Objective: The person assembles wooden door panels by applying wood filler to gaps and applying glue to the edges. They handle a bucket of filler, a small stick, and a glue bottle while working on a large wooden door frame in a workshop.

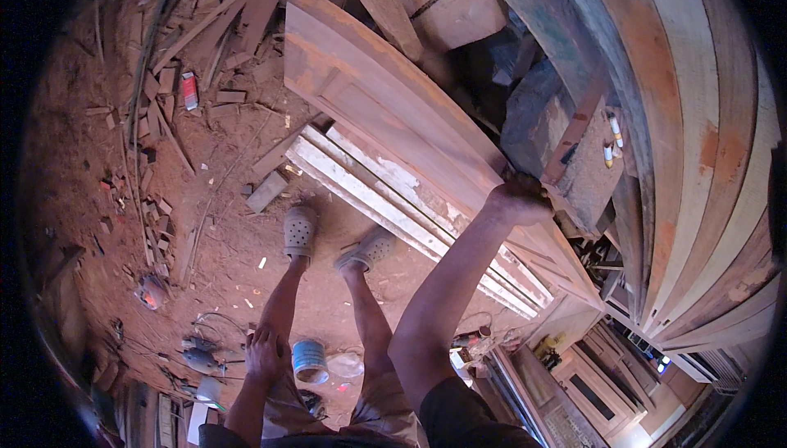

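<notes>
A long reddish-brown wooden panel door (377, 100) stands tilted on its long side, slanting from upper left to lower right. At its upper edge is my right hand (520, 200), closed, with the fingers curled out of sight. Whatever those fingers hold is dark, blurred and mostly hidden. My left hand (264, 355) lies on my left knee with its fingers spread, holding nothing. White-smeared wooden beams (393, 206) lie along the panel's near side, just beyond my feet in grey clogs (299, 231).
Behind the panel, a wooden block (594, 173) carries two small white-and-yellow tubes (615, 132). Tall planks (684, 120) lean at the right. Scrap wood (164, 218) and a red box (189, 90) lie leftward. A blue tin (310, 361) and a power tool (199, 358) are near my legs.
</notes>
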Tool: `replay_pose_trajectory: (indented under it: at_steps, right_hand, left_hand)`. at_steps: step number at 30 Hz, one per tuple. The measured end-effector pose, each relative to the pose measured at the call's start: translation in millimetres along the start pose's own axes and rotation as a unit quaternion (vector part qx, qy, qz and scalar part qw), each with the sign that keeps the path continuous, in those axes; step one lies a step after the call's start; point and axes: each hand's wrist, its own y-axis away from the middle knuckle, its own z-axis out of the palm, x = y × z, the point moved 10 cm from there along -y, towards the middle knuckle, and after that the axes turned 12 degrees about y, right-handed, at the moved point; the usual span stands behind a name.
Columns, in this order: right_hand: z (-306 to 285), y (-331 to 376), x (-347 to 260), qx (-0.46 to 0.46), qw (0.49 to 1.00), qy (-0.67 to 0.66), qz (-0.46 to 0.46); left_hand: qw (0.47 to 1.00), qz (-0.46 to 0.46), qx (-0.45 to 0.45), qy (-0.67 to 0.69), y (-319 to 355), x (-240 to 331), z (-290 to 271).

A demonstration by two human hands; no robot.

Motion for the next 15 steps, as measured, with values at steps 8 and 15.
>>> replay_pose_trajectory:
  at_steps: [8, 15]
  right_hand:
    - [-6, -5, 5, -0.009, 0.999, 0.041, 0.018]
    - [5, 5, 1, -0.035, 0.998, 0.058, 0.010]
  left_hand:
    - [1.000, -0.005, 0.008, 0.015, 0, -2, 1]
    - [0.999, -0.036, -0.037, 0.007, 0, 2, -2]
